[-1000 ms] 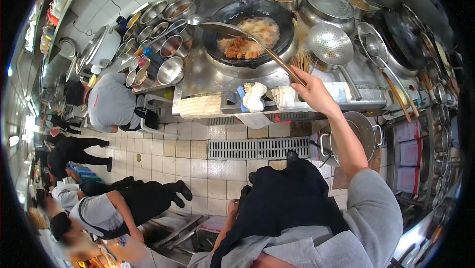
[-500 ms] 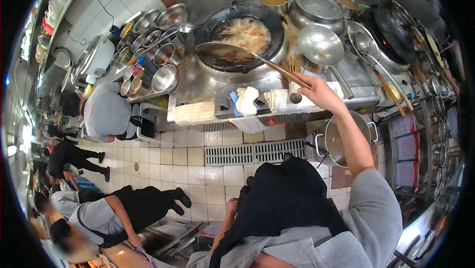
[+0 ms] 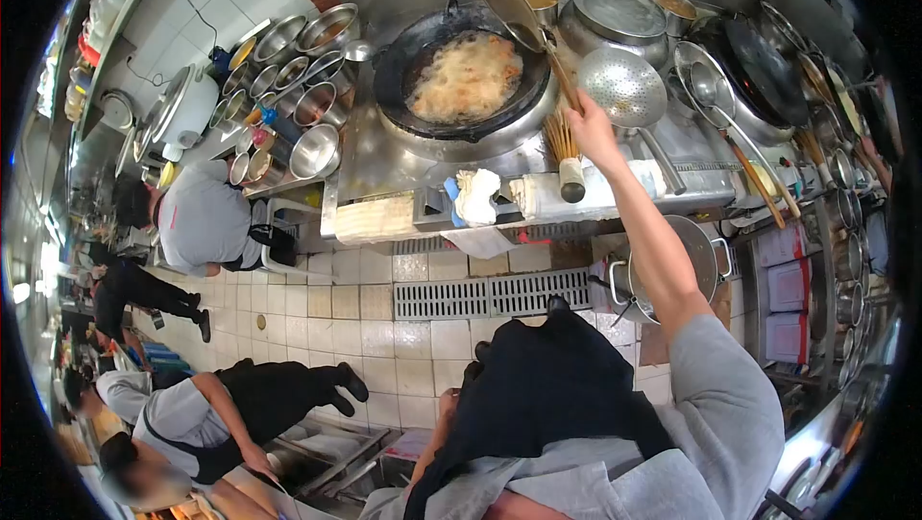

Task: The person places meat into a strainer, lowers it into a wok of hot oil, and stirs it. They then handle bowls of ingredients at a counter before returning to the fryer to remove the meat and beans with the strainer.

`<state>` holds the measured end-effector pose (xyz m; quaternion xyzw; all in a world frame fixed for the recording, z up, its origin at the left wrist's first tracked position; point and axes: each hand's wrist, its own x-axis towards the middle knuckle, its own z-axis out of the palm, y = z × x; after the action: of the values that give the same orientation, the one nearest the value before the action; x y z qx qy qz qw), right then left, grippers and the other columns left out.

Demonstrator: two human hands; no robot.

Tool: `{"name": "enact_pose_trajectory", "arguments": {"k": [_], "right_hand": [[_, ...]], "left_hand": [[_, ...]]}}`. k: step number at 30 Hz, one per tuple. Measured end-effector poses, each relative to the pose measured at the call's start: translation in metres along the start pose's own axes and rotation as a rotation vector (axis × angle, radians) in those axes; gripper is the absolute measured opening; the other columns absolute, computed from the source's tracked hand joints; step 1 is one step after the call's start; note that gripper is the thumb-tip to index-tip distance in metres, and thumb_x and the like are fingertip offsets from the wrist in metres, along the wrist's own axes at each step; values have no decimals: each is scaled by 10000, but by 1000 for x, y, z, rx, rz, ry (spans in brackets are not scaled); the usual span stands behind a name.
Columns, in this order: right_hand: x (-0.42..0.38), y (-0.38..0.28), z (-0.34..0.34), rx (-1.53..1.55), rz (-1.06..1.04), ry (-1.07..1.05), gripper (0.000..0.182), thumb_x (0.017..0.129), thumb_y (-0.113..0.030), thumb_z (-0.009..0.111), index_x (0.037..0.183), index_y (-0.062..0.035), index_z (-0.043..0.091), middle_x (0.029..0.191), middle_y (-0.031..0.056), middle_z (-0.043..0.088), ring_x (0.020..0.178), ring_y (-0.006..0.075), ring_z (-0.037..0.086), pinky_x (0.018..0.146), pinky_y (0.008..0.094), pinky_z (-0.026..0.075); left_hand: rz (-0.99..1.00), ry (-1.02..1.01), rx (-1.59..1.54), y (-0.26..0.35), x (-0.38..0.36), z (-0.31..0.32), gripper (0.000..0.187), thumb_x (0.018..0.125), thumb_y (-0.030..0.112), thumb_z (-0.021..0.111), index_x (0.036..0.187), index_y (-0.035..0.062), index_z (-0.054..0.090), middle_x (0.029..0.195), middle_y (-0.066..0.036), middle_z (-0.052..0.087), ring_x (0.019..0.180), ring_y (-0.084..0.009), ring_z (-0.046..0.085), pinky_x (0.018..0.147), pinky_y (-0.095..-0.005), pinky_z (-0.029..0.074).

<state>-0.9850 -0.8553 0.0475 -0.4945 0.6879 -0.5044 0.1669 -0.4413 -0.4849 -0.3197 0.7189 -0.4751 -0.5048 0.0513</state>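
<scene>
My right hand (image 3: 591,128) is closed round the wooden handle of a large round skimmer (image 3: 507,9). The skimmer is tilted up above the far right rim of a black wok (image 3: 389,73). Inside the wok, pieces of food (image 3: 471,78) bubble in pale, foaming oil. A bamboo brush (image 3: 565,150) lies just below my right hand, and a perforated metal ladle (image 3: 622,88) rests beyond it on the right. My left hand (image 3: 448,403) hangs low beside my black apron, partly hidden, and its fingers are not clear.
Metal bowls and pots (image 3: 315,152) crowd the left counter. Folded cloths (image 3: 477,195) lie along the stove's front edge. A large pot (image 3: 672,266) stands on the floor below my right arm. Several co-workers are at the left; one person (image 3: 206,217) bends near the counter.
My right hand has raised the skimmer from over the wok's left and middle to its far right rim. Foaming food now shows more fully in the wok.
</scene>
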Motion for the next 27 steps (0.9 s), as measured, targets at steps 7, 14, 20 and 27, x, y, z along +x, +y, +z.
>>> {"name": "enact_pose_trajectory", "arguments": {"k": [7,14,20,27], "right_hand": [[-64,-68,43,866,759,-219,77,907,-154,481,948,-120,424,647,22,447,388,65,299,306,229,187],[-54,-81,54,1108,928,-382,82,924,-153,446,891,-112,383,679,32,439,400,55,267,304,198,167],[-37,-73,60,1250,1092,-533,60,949,-167,391,953,-121,354,667,12,411,416,43,247,315,193,171],[-24,-53,61,1329,1173,-728,97,957,-202,386,942,-124,332,654,-9,403,392,38,227,290,199,152]], "left_hand": [[-46,126,-14,105,-44,-19,251,807,210,590,953,20,665,877,-156,671,811,-249,644,704,-326,485],[0,147,-87,52,-26,-4,280,802,249,603,959,26,665,871,-158,672,812,-256,649,723,-339,487],[-63,155,-85,-18,-6,15,352,780,307,623,988,24,660,878,-180,668,843,-269,650,745,-337,486],[-95,181,-8,-34,-7,19,384,770,319,635,990,5,654,872,-188,668,854,-266,651,751,-332,486]]}}
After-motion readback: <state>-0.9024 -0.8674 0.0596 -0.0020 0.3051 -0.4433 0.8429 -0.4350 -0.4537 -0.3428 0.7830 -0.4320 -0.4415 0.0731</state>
